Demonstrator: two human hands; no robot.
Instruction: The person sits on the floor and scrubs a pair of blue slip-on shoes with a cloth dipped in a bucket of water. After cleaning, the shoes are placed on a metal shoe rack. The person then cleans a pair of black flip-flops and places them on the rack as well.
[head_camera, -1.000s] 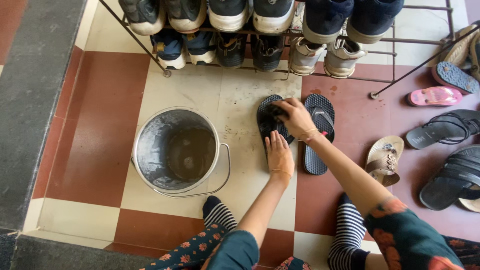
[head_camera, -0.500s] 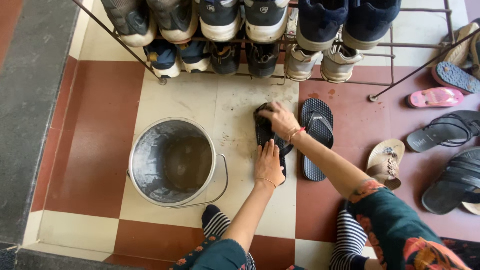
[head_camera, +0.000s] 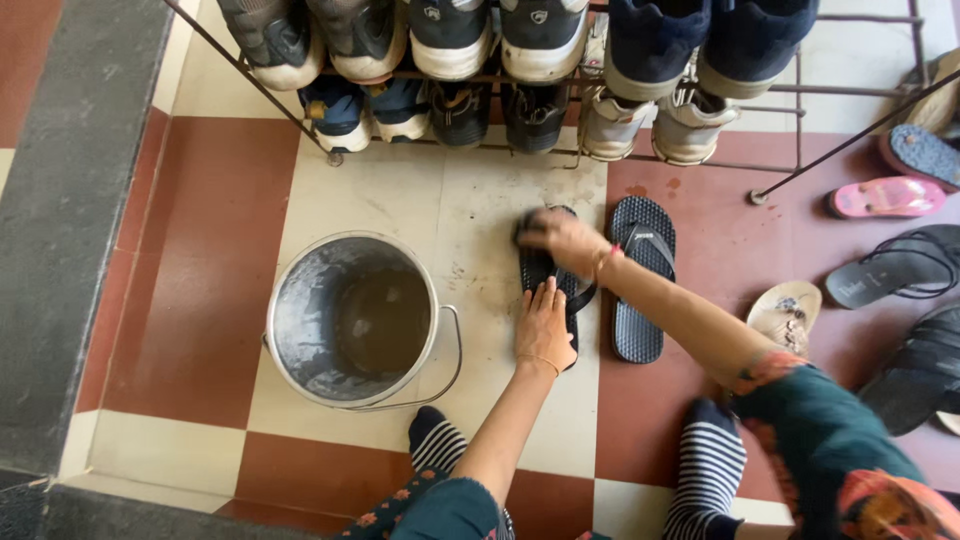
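The left hand (head_camera: 545, 325) lies flat on the heel half of a dark flip-flop (head_camera: 548, 275) on the floor (head_camera: 400, 190), fingers straight and together, pressing down rather than gripping. The right hand (head_camera: 560, 238) is at the toe end of the same flip-flop, fingers curled over something dark, probably a cloth or scrubber (head_camera: 528, 225), though motion blur keeps me from telling which. The flip-flop lies on a cream tile just in front of the shoe rack (head_camera: 780, 170), with its mate (head_camera: 640, 275) just beside it on the red tile to the right.

A steel bucket (head_camera: 352, 318) holding murky water stands near the left hand, its handle lying down toward the flip-flop. Striped socks (head_camera: 435, 440) show at the bottom, one foot close to the bucket. Sandals (head_camera: 890, 275) and a pink slipper (head_camera: 885, 197) lie scattered well to the right.

What could go wrong: the flip-flop could skid on the wet tile if the flat palm eases off while the right hand rubs hard. An elbow or the near foot could knock the bucket and spill dirty water across the floor. Vigorous strokes at the toe end could also bump the rack's lower rail or splash grime onto the shoes (head_camera: 610, 125) above it.
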